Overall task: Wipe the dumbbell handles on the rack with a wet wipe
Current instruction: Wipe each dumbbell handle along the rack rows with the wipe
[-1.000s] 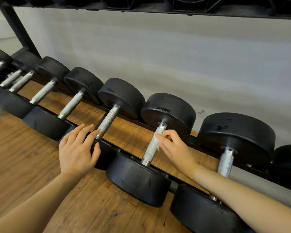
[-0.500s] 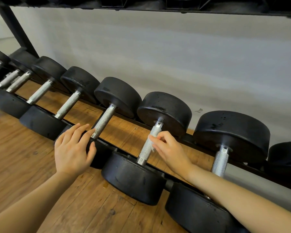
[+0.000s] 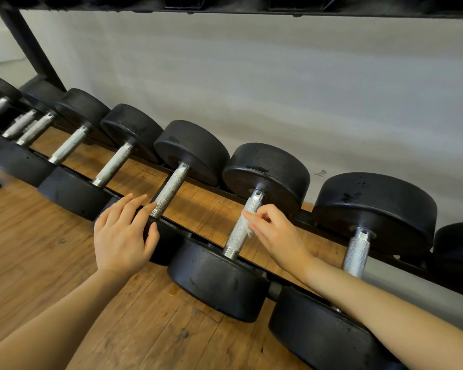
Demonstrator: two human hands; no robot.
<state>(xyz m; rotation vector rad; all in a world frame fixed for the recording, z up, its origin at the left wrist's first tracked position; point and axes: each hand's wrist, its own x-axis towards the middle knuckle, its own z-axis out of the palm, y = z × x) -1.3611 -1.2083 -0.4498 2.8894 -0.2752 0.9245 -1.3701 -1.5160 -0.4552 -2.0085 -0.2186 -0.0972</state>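
No legible brand or writing anywhere. Black round-headed dumbbells (image 3: 265, 177) with knurled steel handles (image 3: 242, 228), lying in a row across the rack's (image 3: 198, 182) two rails. Right hand (image 3: 275, 231) pinching a white wet wipe (image 3: 243, 222) against one handle, near the rack's front rail. Left hand (image 3: 123, 233) released, flat on the neighbouring dumbbell's front head. Wooden floor (image 3: 38, 249) below, pale wall (image 3: 278, 89) behind.

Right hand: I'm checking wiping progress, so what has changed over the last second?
The right hand slid the wet wipe slightly down the dumbbell handle, keeping hold of it. The left hand stayed resting flat on the neighbouring dumbbell's front head. Nothing was let go.
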